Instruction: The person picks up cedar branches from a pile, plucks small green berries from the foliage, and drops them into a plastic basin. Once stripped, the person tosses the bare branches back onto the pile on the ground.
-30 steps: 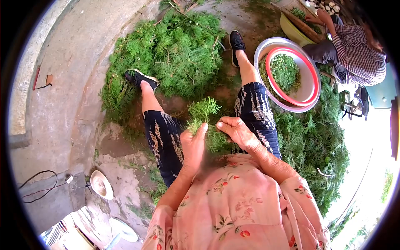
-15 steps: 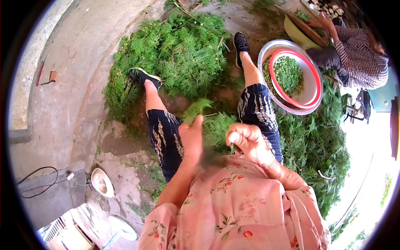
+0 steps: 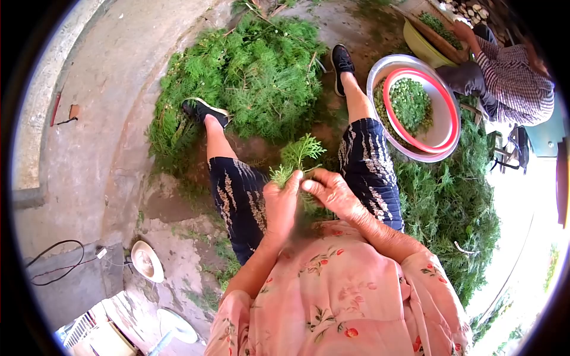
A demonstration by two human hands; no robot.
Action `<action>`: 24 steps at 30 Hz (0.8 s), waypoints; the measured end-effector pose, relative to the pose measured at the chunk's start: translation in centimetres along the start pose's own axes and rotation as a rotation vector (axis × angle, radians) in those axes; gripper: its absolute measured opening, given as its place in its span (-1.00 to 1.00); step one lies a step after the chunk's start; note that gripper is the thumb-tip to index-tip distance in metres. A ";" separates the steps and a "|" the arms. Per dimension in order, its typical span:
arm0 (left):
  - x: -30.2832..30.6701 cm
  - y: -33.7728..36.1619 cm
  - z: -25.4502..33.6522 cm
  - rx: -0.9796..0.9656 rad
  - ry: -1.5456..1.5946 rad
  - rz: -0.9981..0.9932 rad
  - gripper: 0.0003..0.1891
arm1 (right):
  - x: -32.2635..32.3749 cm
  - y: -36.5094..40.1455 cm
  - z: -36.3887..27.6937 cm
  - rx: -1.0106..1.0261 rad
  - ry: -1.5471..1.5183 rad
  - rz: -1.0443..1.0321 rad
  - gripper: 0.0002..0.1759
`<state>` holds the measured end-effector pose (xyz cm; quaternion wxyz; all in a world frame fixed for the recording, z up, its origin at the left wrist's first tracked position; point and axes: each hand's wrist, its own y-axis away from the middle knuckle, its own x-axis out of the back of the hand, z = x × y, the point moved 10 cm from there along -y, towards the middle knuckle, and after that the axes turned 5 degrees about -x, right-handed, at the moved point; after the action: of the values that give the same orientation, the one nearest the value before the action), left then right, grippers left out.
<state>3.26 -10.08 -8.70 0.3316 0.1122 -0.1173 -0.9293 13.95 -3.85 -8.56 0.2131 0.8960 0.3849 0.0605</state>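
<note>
A feathery green cypress sprig [image 3: 301, 151] stands up from my left hand [image 3: 281, 204], whose thumb and fingers are pinched on its stem. My right hand [image 3: 336, 194] meets it from the right, thumb and forefinger pinched together at the sprig's lower part. Both hands are in front of my lap, their fingertips nearly touching. Beyond them, around my left shoe, lies a large heap of green cypress branches [image 3: 261, 77]. To the right of my right leg stands a wide metal basin [image 3: 375, 74] with a red-rimmed bowl [image 3: 452, 118] inside; small green cones and bits of foliage lie in it.
More cut branches [image 3: 445, 219] cover the ground on the right. At the upper right a co-worker [image 3: 516, 83] sits by a yellow-green basin [image 3: 418, 47] with a woven tray [image 3: 439, 29] over it. A white bowl [image 3: 146, 261] and a cable [image 3: 56, 261] are at the left.
My right hand has moved left and up, from beside my lap to the sprig in my left hand. The co-worker's hand and tray have shifted slightly.
</note>
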 end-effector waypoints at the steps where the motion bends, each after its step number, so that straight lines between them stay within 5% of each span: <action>1: -0.2 0.0 0.7 -0.041 -0.018 -0.001 -0.90 | -0.6 0.0 -0.4 0.070 0.140 -0.033 -0.75; 6: -0.4 0.0 2.0 -0.242 -0.264 -0.033 -0.91 | -2.0 1.4 -2.9 0.352 0.430 -0.034 -0.79; 11: -0.5 -0.5 0.3 -0.220 -0.237 -0.065 -0.86 | -3.1 4.0 -6.3 0.521 0.588 -0.126 -0.81; 15: -1.0 -0.6 1.8 -0.237 -0.257 -0.081 -0.84 | -2.4 4.2 -5.0 0.234 0.430 -0.156 -0.80; 19: -1.1 -0.9 2.6 -0.318 -0.448 -0.111 -0.88 | -3.2 6.5 -8.5 0.379 0.300 -0.319 -0.73; 24: -1.0 -1.0 0.6 -0.258 -0.470 -0.143 -0.79 | 0.6 5.3 -11.1 0.562 0.458 0.085 -0.89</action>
<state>3.26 -8.55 -8.34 0.2406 -0.1417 -0.0635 -0.9581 14.90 -2.94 3.65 -0.1360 0.8980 0.3866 0.1601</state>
